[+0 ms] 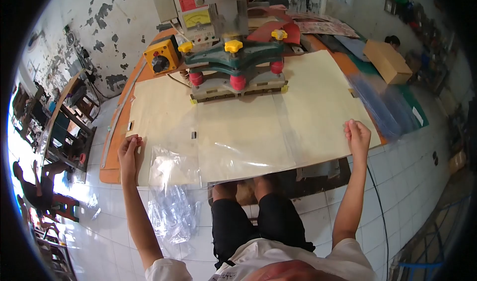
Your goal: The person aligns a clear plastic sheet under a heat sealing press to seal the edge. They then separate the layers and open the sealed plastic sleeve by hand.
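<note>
My left hand (128, 154) is closed, its fingertips pinched together over the left edge of the cream board. On the other side, my right hand (358, 138) is curled closed above the board's front right corner. Whether either hand grips the thin clear film cannot be made out. Clear plastic sheet (243, 154) lies across the cream board (323, 107), with shiny creases near the front edge. Crumpled clear plastic (171, 214) hangs from the front left towards the floor. Behind, a press head (238, 82) with yellow knobs and red spacers stands over the sheet.
An orange control box (162, 56) sits left of the press, before a metered machine panel (197, 18). Stacked bluish clear sheets (380, 107) and a cardboard box (386, 62) lie at the right. A person (43, 179) sits far left. A black cable (380, 201) crosses the tiles.
</note>
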Available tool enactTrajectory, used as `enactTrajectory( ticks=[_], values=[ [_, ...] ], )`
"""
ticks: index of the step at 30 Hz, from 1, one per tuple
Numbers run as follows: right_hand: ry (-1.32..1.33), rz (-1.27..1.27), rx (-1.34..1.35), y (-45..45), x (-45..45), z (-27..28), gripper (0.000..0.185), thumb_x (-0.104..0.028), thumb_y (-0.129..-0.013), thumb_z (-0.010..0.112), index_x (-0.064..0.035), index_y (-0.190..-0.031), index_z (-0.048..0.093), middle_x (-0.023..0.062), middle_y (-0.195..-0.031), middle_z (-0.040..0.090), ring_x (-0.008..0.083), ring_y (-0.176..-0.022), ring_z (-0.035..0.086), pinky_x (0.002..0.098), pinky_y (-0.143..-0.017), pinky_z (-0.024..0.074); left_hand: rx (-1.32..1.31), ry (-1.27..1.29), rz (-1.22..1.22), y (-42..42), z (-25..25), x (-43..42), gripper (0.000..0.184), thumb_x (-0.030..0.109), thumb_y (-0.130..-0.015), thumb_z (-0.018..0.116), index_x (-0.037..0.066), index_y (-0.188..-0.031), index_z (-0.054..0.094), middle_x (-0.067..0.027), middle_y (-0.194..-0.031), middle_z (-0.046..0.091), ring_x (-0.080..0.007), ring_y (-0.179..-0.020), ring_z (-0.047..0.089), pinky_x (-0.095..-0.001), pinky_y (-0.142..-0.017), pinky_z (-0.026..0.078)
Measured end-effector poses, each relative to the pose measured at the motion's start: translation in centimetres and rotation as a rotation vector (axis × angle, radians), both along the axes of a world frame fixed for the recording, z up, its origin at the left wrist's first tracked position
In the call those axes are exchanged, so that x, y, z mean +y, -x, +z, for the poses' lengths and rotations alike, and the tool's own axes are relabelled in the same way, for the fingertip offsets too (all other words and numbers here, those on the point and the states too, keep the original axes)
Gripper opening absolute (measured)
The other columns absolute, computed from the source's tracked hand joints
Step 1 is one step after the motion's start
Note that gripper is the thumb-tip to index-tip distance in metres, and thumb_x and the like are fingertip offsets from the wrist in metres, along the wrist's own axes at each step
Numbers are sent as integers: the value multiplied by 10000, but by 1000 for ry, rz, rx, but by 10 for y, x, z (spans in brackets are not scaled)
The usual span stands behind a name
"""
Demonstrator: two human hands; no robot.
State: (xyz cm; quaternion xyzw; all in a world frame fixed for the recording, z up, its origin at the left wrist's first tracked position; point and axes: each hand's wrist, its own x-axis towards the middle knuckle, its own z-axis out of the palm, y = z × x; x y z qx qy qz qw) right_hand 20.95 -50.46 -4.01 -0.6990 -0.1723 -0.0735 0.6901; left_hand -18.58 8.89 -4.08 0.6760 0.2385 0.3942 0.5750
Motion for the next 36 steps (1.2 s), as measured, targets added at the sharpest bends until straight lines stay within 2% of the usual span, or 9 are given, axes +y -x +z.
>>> enactTrajectory(
  ticks=[8, 23, 26, 36],
  values=[
    [-13, -7, 42, 1, 0, 0, 314, -262, -983, 648, 27, -863, 681, -3, -715, 592, 52, -604, 485, 194, -548, 391, -68, 56, -58, 2, -14, 19, 204, 147, -994, 609, -16, -1103, 665, -79, -996, 686, -152, -925, 640, -294, -886, 518],
    [-3, -40, 49, 7, 4, 6, 325, -272, -971, 669, 38, -880, 699, 6, -725, 610, 50, -623, 510, 187, -571, 421, -78, 86, -50, 2, -13, 19, 166, 111, -994, 597, -1, -1093, 670, -76, -994, 692, -150, -946, 648, -295, -903, 522],
    [-4, -66, 70, 6, 4, 5, 306, -252, -973, 666, 42, -897, 703, 11, -731, 613, 54, -637, 516, 190, -585, 429, -91, 83, -20, 2, -14, 18, 210, 124, -994, 599, -31, -1119, 666, -90, -1003, 696, -169, -909, 653, -289, -871, 519],
    [-2, -33, 75, 4, 1, 2, 298, -245, -974, 664, 44, -915, 706, 18, -742, 622, 62, -663, 529, 197, -609, 433, -74, 60, -8, 3, -14, 22, 224, 132, -996, 601, -37, -1135, 652, -99, -1017, 691, -177, -932, 655, -297, -887, 524]
  ],
)
